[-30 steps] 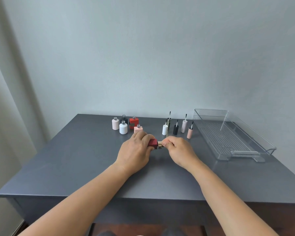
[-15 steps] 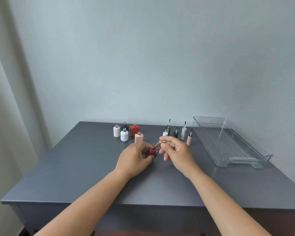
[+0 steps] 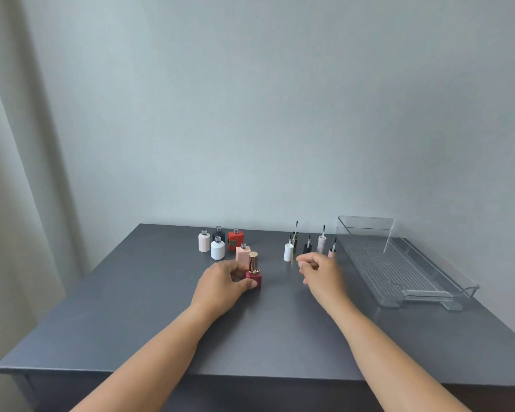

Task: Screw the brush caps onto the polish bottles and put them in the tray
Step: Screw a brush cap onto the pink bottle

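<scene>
A dark red square polish bottle [image 3: 255, 280] with a gold cap [image 3: 253, 262] on top stands upright on the grey table [image 3: 131, 307]. My left hand [image 3: 225, 282] grips its body from the left. Off to its right, my right hand [image 3: 320, 270] hovers with loosely curled fingers, holding nothing. Behind the left hand stand several uncapped bottles: pale pink [image 3: 204, 241], white [image 3: 217, 248], black [image 3: 219, 233], red [image 3: 235, 239] and peach [image 3: 243, 253]. Several brush caps stand bristles up behind the right hand, among them a white one [image 3: 288, 252] and a pale pink one [image 3: 321, 242].
A clear plastic tray [image 3: 428, 281] lies at the right side of the table, with nothing in it. A grey wall rises right behind the table. A pale curtain [image 3: 15, 203] hangs at the left.
The capped red bottle went from lying between both hands to standing upright. My right hand let go of the gold cap and moved off to the right. The view tilted upward.
</scene>
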`<move>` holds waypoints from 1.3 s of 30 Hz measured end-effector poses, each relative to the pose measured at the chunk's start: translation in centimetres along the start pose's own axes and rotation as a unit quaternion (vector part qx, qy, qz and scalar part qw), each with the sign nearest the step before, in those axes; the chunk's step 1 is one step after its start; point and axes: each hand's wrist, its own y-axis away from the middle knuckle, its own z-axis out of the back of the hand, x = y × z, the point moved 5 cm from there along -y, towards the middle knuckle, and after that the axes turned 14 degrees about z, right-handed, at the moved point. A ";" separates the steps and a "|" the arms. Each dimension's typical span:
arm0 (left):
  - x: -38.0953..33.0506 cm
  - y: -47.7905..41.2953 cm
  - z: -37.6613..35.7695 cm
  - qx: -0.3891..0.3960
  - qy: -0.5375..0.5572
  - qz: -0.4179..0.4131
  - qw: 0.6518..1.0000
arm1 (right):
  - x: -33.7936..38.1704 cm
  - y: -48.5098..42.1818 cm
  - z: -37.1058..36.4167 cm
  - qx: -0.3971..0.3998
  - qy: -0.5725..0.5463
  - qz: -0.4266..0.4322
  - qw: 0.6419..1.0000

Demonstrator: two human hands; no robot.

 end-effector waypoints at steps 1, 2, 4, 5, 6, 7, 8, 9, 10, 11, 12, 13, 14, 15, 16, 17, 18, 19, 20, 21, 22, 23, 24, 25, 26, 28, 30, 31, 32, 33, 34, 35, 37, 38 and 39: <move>0.0 0.0 0.0 -0.001 -0.003 -0.001 1.000 | -0.1 -0.3 0.3 -0.003 0.013 -0.006 1.000; 0.0 -0.1 -0.1 -0.001 -0.006 -0.002 1.000 | -0.3 -0.6 0.6 -0.010 0.025 -0.012 1.000; 0.1 -0.1 -0.1 0.003 -0.006 -0.001 1.000 | -0.9 -1.0 1.5 -0.037 0.059 -0.020 0.997; 0.1 -0.2 -0.2 0.006 -0.005 0.000 1.000 | -1.1 -1.1 2.0 -0.055 0.079 -0.026 0.995; 0.1 -0.1 -0.2 0.009 -0.005 0.000 1.000 | -1.5 -1.2 2.4 -0.075 0.095 -0.036 0.992; 0.1 -0.1 -0.2 0.013 -0.004 0.000 1.000 | -1.8 -1.2 2.8 -0.089 0.102 -0.047 0.990; 0.1 -0.1 -0.2 0.016 -0.003 0.000 1.000 | -2.1 -1.3 3.1 -0.098 0.102 -0.059 0.988; 0.1 -0.1 -0.2 0.019 -0.002 -0.001 1.000 | -2.5 -1.4 3.3 -0.102 0.097 -0.070 0.988; 0.0 -0.1 -0.2 0.022 0.000 -0.002 1.000 | -2.8 -1.5 3.4 -0.102 0.091 -0.084 0.987; 0.0 -0.1 -0.2 0.026 0.001 -0.002 1.000 | -3.0 -1.7 3.6 -0.102 0.091 -0.097 0.986; 0.0 0.0 -0.3 0.031 0.003 -0.001 1.000 | -3.1 -1.7 3.7 -0.101 0.097 -0.109 0.984; 0.0 0.0 -0.3 0.033 0.005 -0.001 0.999 | -3.3 -1.9 3.9 -0.094 0.107 -0.118 0.983; 0.0 0.0 -0.3 0.034 0.006 0.000 0.999 | -3.4 -2.1 3.9 -0.083 0.118 -0.122 0.982; 0.0 0.0 -0.3 0.036 0.007 -0.001 0.999 | -3.5 -2.3 3.9 -0.072 0.126 -0.127 0.981; 0.0 0.0 -0.3 0.039 0.010 -0.001 0.999 | -3.5 -2.5 3.9 -0.064 0.132 -0.134 0.980; 0.0 0.1 -0.4 0.043 0.016 -0.001 0.999 | -3.5 -2.8 4.0 -0.058 0.138 -0.137 0.979; 0.0 0.1 -0.4 0.050 0.022 0.000 0.998 | -3.6 -3.0 4.0 -0.053 0.144 -0.136 0.979; 0.0 0.1 -0.4 0.061 0.029 0.001 0.998 | -3.7 -3.2 4.0 -0.050 0.148 -0.130 0.979; 0.0 0.1 -0.4 0.073 0.036 0.003 0.997 | -3.7 -3.3 4.0 -0.053 0.147 -0.122 0.980; 0.1 0.1 -0.4 0.085 0.045 0.006 0.995 | -3.7 -3.3 4.1 -0.056 0.146 -0.116 0.981; 0.2 0.0 -0.2 0.093 0.056 0.010 0.994 | -3.8 -3.4 4.1 -0.057 0.149 -0.111 0.981; 0.4 -0.1 0.0 0.094 0.068 0.014 0.993 | -3.8 -3.3 4.1 -0.057 0.154 -0.107 0.981; 0.6 -0.3 0.3 0.089 0.076 0.016 0.993 | -3.9 -3.2 4.1 -0.055 0.158 -0.105 0.980; 0.8 -0.6 0.8 0.081 0.082 0.018 0.993 | -3.9 -3.2 4.1 -0.053 0.160 -0.103 0.980; 0.9 -0.8 1.2 0.071 0.089 0.020 0.993 | -3.9 -3.2 4.1 -0.052 0.160 -0.103 0.980; 1.1 -1.5 2.0 0.047 0.107 0.024 0.993 | -3.8 -3.1 4.1 -0.051 0.158 -0.102 0.981; 1.3 -2.3 2.6 0.014 0.115 0.032 0.993 | -3.6 -2.8 4.0 -0.051 0.146 -0.102 0.983; 1.4 -2.7 2.8 0.001 0.113 0.038 0.993 | -3.4 -2.7 4.0 -0.049 0.139 -0.102 0.984; 1.4 -3.0 2.8 -0.009 0.105 0.041 0.994 | -3.3 -2.4 3.9 -0.047 0.131 -0.104 0.985; 1.4 -3.4 2.7 -0.017 0.091 0.042 0.995 | -3.2 -2.2 3.8 -0.044 0.123 -0.104 0.986; 1.3 -3.7 2.6 -0.025 0.074 0.041 0.996 | -3.0 -2.0 3.7 -0.040 0.116 -0.102 0.987; 1.2 -4.1 2.4 -0.033 0.056 0.040 0.997 | -2.8 -1.7 3.6 -0.035 0.110 -0.099 0.988; 0.9 -4.6 2.0 -0.041 0.030 0.041 0.998 | -2.5 -1.1 3.3 -0.026 0.100 -0.092 0.990; 0.7 -4.9 1.8 -0.041 0.020 0.041 0.998 | -2.4 -0.9 3.1 -0.023 0.096 -0.089 0.991; 0.5 -5.1 1.5 -0.038 0.011 0.041 0.998 | -2.3 -0.7 3.0 -0.020 0.092 -0.086 0.992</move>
